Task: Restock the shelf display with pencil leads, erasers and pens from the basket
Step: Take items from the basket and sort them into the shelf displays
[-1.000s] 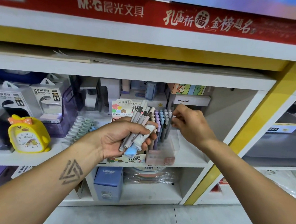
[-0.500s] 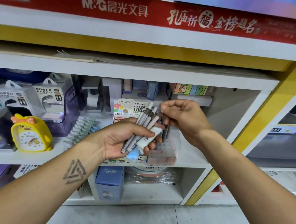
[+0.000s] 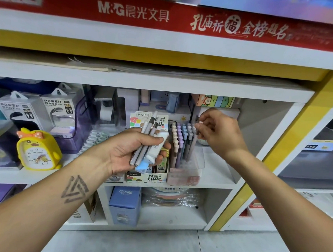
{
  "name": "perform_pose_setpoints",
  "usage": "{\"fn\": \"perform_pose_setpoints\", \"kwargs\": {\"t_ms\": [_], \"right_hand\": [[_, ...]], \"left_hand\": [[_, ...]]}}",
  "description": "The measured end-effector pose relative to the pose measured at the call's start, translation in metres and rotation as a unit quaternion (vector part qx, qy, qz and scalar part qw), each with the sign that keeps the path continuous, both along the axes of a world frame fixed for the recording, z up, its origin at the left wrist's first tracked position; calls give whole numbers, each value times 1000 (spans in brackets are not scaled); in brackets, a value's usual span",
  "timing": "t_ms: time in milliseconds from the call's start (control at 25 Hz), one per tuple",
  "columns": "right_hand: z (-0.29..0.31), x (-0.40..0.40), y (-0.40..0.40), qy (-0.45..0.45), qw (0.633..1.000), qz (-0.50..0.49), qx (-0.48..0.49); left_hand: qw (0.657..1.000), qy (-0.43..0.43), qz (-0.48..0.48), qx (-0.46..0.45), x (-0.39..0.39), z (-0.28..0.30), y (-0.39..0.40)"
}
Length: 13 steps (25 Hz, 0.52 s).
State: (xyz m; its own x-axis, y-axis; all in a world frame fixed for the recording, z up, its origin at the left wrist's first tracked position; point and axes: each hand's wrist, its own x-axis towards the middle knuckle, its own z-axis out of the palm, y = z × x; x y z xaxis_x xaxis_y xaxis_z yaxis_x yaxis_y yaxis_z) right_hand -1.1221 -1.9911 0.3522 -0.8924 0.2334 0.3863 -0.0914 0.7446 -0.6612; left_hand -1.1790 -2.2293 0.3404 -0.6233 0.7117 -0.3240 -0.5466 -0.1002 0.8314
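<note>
The left hand [image 3: 135,149] is curled around a small bundle of grey pens [image 3: 146,140] together with a white eraser [image 3: 156,146] in a pale blue sleeve, held upright in front of the shelf [image 3: 213,179]. The pen tips fan upward past the thumb, overlapping the printed card of the pencil lead box [image 3: 151,175] that stands on the shelf just behind the hand.

The right hand [image 3: 218,133] is raised to the right of the bundle, its fingers bent and pinching one pen [image 3: 194,141] near the top; the pen's lower end reaches down into the clear pen holder [image 3: 186,166] (already filled with rows of pastel-capped pens, purple, blue and beige). The holder stands just beside the lead box, on its right.

Further left on the same shelf sit a yellow duck alarm clock [image 3: 38,149] and two boxed power banks [image 3: 45,114]. On the shelf below stands a blue carton [image 3: 125,203] marked CRUHRE. A red banner [image 3: 168,17] runs across the top.
</note>
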Motion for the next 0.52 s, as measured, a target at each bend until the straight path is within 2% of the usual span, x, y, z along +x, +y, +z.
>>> {"fn": "perform_pose_setpoints", "kwargs": {"t_ms": [120, 360, 520], "right_hand": [[-5, 3, 0, -5, 999, 9, 49], [-3, 1, -3, -5, 994, 82, -72], [-10, 2, -12, -40, 989, 134, -56]], "left_hand": [[1000, 2, 21, -5, 0, 1, 2], [998, -44, 43, -22, -4, 1, 1], [998, -44, 39, -20, -4, 1, -1]]}}
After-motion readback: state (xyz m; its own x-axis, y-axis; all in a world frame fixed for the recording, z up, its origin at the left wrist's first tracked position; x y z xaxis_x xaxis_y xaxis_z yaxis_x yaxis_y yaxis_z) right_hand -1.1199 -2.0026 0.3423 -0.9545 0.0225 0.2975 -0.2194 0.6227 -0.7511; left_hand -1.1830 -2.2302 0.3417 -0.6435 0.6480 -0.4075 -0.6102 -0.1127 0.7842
